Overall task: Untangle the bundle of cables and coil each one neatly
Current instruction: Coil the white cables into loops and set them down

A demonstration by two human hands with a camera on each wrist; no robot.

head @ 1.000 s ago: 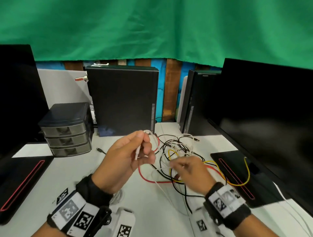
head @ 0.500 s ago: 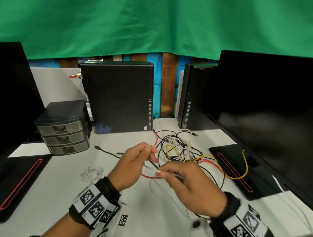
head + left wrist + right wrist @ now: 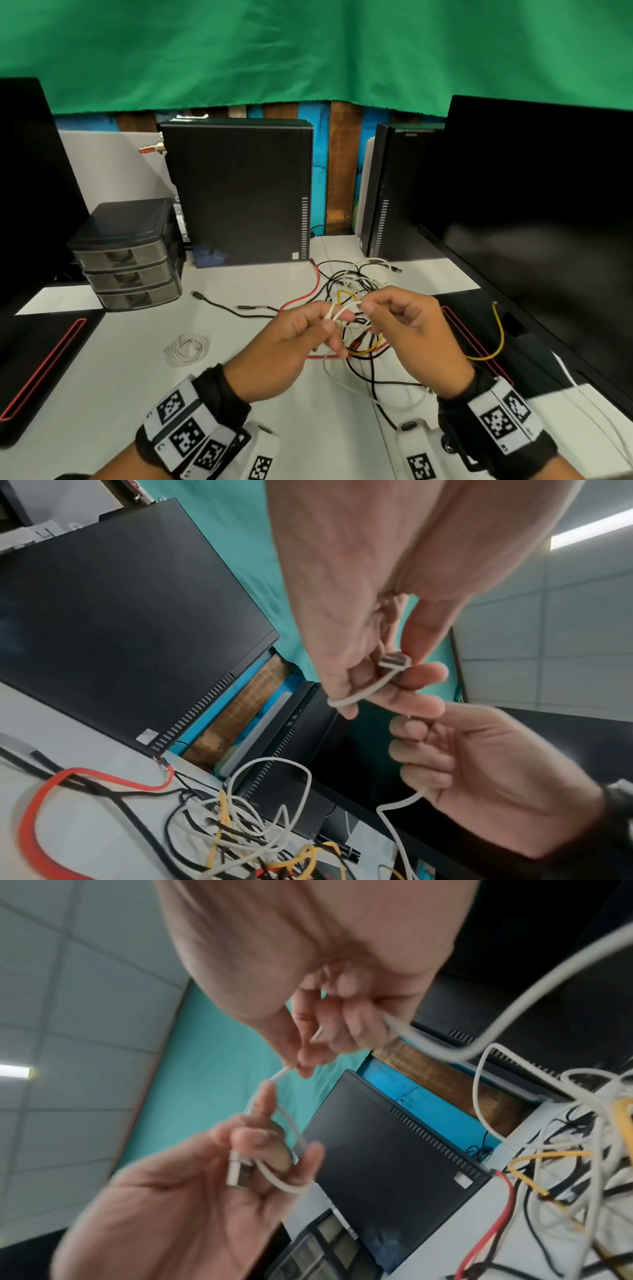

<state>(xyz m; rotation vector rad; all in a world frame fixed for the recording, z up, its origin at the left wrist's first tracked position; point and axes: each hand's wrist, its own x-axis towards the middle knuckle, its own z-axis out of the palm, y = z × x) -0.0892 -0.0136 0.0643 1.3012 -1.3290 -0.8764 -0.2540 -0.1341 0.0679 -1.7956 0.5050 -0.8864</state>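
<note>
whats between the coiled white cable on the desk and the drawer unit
Bare white desk: in the head view nothing lies between the coiled white cable and the drawer unit. A black cable runs off to the right of that stretch.

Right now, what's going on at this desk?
A person is sorting a tangle of cables on the desk. The left hand pinches the plug end of a white cable, the right hand holds the same cable further along. One coiled white cable lies aside, left.

Head view looking down from above, wrist views close, upward, sharing white cable [image 3: 368,689].
</note>
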